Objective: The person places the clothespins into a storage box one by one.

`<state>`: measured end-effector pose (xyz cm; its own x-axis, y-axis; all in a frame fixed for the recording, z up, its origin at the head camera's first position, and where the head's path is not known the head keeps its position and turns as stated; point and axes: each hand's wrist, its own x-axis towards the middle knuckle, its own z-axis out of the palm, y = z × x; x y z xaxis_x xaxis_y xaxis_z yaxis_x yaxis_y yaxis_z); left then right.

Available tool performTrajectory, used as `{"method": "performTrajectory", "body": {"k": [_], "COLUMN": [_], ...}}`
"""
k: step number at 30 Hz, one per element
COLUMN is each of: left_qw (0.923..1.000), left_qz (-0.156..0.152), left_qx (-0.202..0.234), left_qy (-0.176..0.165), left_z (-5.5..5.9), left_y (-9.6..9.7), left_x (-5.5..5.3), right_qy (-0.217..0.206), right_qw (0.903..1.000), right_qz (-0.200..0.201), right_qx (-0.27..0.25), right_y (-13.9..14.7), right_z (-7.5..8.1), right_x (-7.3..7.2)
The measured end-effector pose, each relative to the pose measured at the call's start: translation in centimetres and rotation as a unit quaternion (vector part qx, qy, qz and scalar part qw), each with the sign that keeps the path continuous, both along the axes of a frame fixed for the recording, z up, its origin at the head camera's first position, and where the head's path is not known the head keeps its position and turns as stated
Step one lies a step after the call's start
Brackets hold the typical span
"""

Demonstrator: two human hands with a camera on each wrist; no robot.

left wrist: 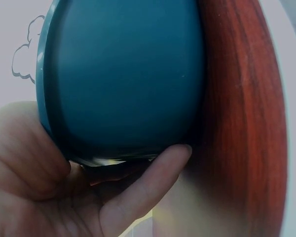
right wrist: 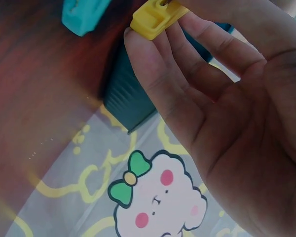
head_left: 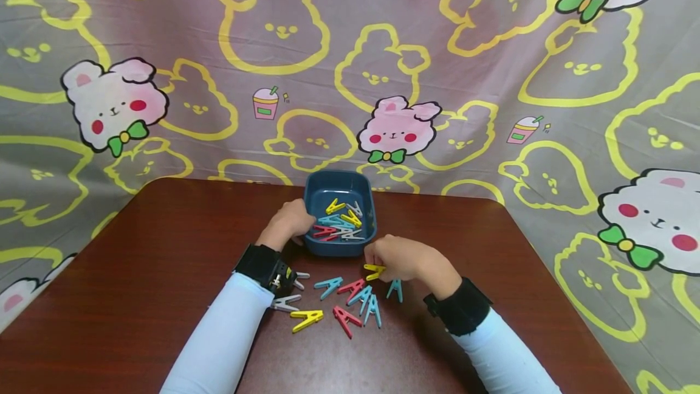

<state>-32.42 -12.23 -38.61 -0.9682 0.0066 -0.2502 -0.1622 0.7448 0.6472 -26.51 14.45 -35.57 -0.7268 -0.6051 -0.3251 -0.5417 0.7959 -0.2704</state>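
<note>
A dark blue plastic bin (head_left: 339, 248) stands toward the table's far edge, with several yellow, blue, red and grey clothespins lying in it. My left hand (head_left: 290, 222) grips the bin's left side at the rim; in the left wrist view the thumb and fingers hold the bin's wall (left wrist: 128, 79). Just right of the bin's near corner, my right hand (head_left: 407, 258) pinches a yellow clothespin (head_left: 374, 272) between thumb and fingers. The right wrist view shows this yellow clothespin (right wrist: 152, 19) at the fingertips. A blue clothespin (head_left: 395, 290) lies on the table below that hand.
Several loose clothespins lie in front of the bin, among them a red one (head_left: 347, 320), a yellow one (head_left: 307, 320) and a grey one (head_left: 287, 303) beside the left forearm. Behind the brown table (head_left: 164, 230) hangs a patterned cloth (head_left: 328, 90).
</note>
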Motion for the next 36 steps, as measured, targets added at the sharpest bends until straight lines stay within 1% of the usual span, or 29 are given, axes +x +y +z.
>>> {"method": "performTrajectory", "body": {"k": [5, 9, 13, 17, 20, 23, 26, 31, 36], "left_qw": [1.0000, 1.0000, 1.0000, 0.9999, 0.9998, 0.9998, 0.9999, 0.9999, 1.0000], "left_qz": [0.000, 0.002, 0.003, 0.002, 0.003, 0.007, 0.007, 0.006, 0.003], "left_qx": [0.002, 0.004, 0.005, 0.007, 0.008, 0.003, -0.003, -0.005, -0.003], "left_qy": [0.002, 0.007, 0.007, 0.011, 0.018, 0.017, 0.013, 0.011, 0.009], "left_z": [0.0, -0.1, -0.4, -0.5, -0.4, -0.3, -0.2, -0.3, -0.3], "left_y": [-0.3, -0.5, -0.6, -0.6, -0.6, -0.6, -0.6, -0.5, -0.1], "left_x": [0.0, 0.1, 0.1, 0.1, 0.0, -0.2, -0.2, -0.3, -0.1], "right_qy": [0.006, 0.013, 0.019, 0.009, 0.002, 0.006, 0.023, 0.072, 0.113], "right_qw": [0.9999, 0.9994, 0.9983, 0.9953, 0.9918, 0.9898, 0.9874, 0.9811, 0.9712], "right_qz": [0.006, 0.020, 0.042, 0.073, 0.089, 0.086, 0.070, 0.032, -0.006], "right_qx": [-0.013, -0.025, -0.035, -0.063, -0.092, -0.114, -0.140, -0.177, -0.210], "right_y": [-0.2, -0.2, -0.3, -0.3, -0.3, -0.4, -0.4, -1.0, -2.0], "right_z": [0.5, 0.9, 1.3, 2.0, 2.7, 3.2, 3.6, 4.2, 3.7], "right_x": [0.0, 0.1, 0.2, -0.1, -1.1, -2.6, -4.3, -7.0, -9.1]}}
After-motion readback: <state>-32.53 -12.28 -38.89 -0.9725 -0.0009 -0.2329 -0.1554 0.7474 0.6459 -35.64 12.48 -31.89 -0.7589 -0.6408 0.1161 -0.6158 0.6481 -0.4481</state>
